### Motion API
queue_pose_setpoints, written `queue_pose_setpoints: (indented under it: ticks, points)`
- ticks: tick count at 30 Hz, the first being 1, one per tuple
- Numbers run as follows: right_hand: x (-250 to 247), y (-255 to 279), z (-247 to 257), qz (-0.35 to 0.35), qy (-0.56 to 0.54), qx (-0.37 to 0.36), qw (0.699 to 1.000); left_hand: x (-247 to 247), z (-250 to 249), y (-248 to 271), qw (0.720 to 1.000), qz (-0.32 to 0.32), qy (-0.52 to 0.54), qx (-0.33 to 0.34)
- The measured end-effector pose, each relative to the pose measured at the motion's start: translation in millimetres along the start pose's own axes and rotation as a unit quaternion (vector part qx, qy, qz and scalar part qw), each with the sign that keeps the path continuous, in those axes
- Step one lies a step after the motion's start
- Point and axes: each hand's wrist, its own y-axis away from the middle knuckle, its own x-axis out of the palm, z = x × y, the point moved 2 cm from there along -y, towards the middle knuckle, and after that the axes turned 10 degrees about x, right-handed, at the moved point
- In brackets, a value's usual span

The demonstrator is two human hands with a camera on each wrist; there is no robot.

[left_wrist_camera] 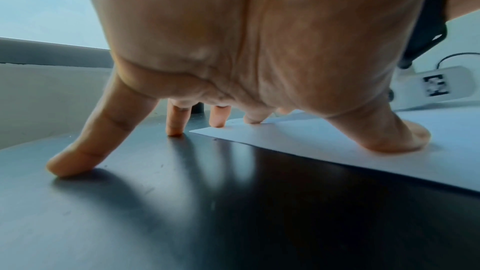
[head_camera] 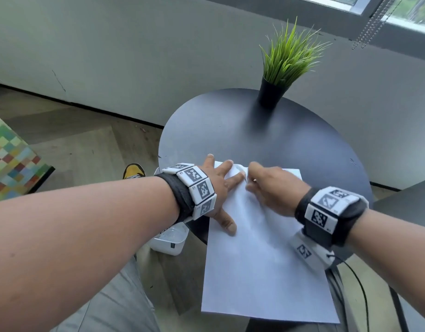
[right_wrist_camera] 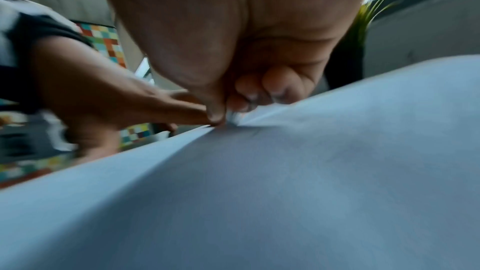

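2 hands work on a white sheet of paper (head_camera: 266, 271) lying at the near side of a round black table (head_camera: 254, 135), its near end overhanging. The left hand (head_camera: 218, 190) is spread flat, thumb and index finger pressing the sheet, little finger on the tabletop. The right hand (head_camera: 273, 190), fingers curled, pinches the paper's far edge.

right hand (right_wrist_camera: 233, 38) pinching paper (right_wrist_camera: 311, 171), left hand (right_wrist_camera: 109, 98) alongside
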Motion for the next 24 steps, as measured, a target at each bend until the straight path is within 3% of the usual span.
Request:
queue_pose_setpoints:
  ticks: [2, 3, 7, 11, 13, 19, 22, 24]
  points:
    - [8, 14, 16, 0.045, 0.009, -0.085, 0.995, 0, 1, -1, 1.000, -0.007, 0.002, 0.005]
    - [4, 13, 14, 0.043, 0.009, -0.077, 0.996, 0, 1, -1, 1.000, -0.008, -0.001, 0.006]
    - [-17, -7, -23, -0.002, -0.089, 0.066, 0.994, -3, -2, -3, 1.000, 0.007, -0.012, -0.008]
    - [-7, -6, -31, 0.041, -0.127, 0.100, 0.986, -9, -6, -7, 0.999, 0.017, -0.032, -0.010]
    - [-9, -7, -32, 0.031, -0.129, 0.120, 0.984, -10, -7, -10, 0.999, 0.012, -0.041, -0.003]
    - [7, 14, 4, 0.077, -0.113, -0.009, 0.991, -12, -9, -10, 0.999, -0.001, -0.044, 0.000]
    - [-1, -3, -18, 0.019, -0.129, 0.067, 0.989, -14, -12, -10, 0.998, 0.019, -0.062, -0.010]
    - [-1, -7, -24, 0.014, -0.130, 0.080, 0.988, -14, -13, -11, 0.998, 0.033, -0.062, -0.003]
